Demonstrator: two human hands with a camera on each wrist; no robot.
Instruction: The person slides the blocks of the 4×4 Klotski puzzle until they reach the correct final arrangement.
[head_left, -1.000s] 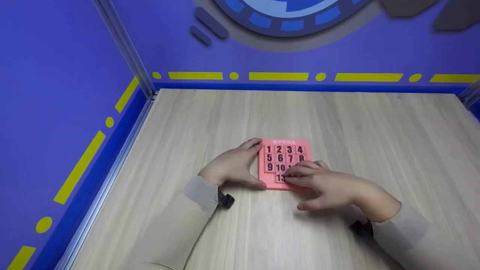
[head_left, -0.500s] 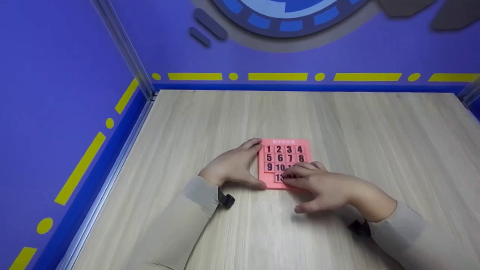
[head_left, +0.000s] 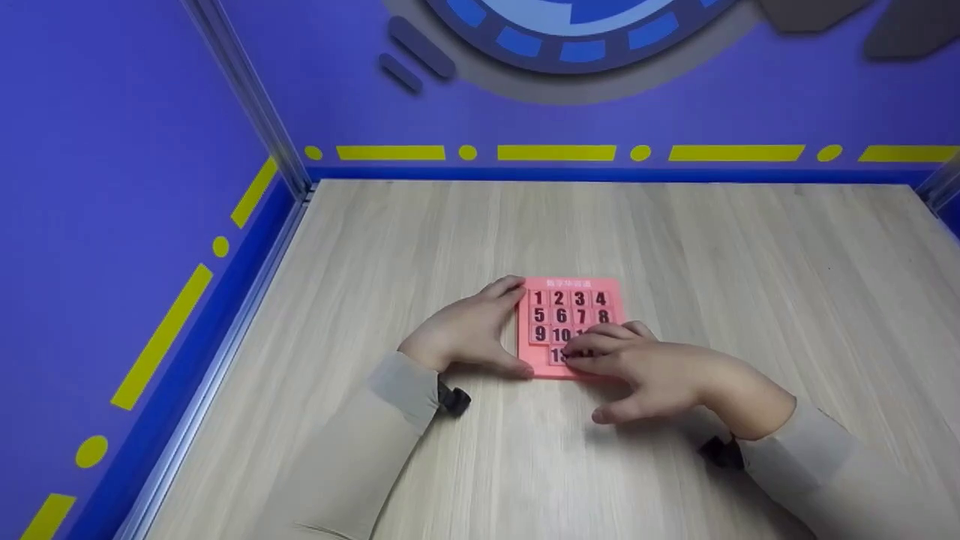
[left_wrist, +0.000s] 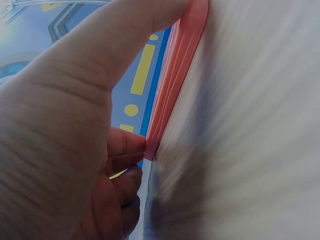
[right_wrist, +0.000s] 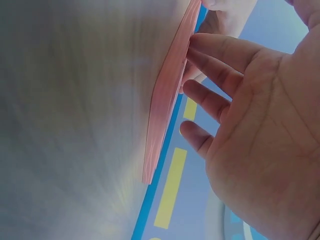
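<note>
A pink number sliding puzzle (head_left: 570,284) lies flat on the table, tiles 1 to 10 showing in order from its top row. Tile 13 (head_left: 556,355) is in the bottom row, with a gap to its left at the corner. My left hand (head_left: 472,326) holds the puzzle's left side, thumb at the near corner and fingers at the far one; the left wrist view shows its pink edge (left_wrist: 175,75) between them. My right hand (head_left: 652,371) reaches over the lower right tiles, fingertips on tile 13 and beside it, thumb held apart. Its fingers hide several tiles.
The puzzle rests on a light wood-grain table (head_left: 420,247). A blue wall panel (head_left: 225,97) with yellow marks stands at the left, and another behind the table. Metal rails run along the left edge and up the corner.
My right hand has shifted very slightly left, and tile 13 with it. The left hand stays on the puzzle's side.
</note>
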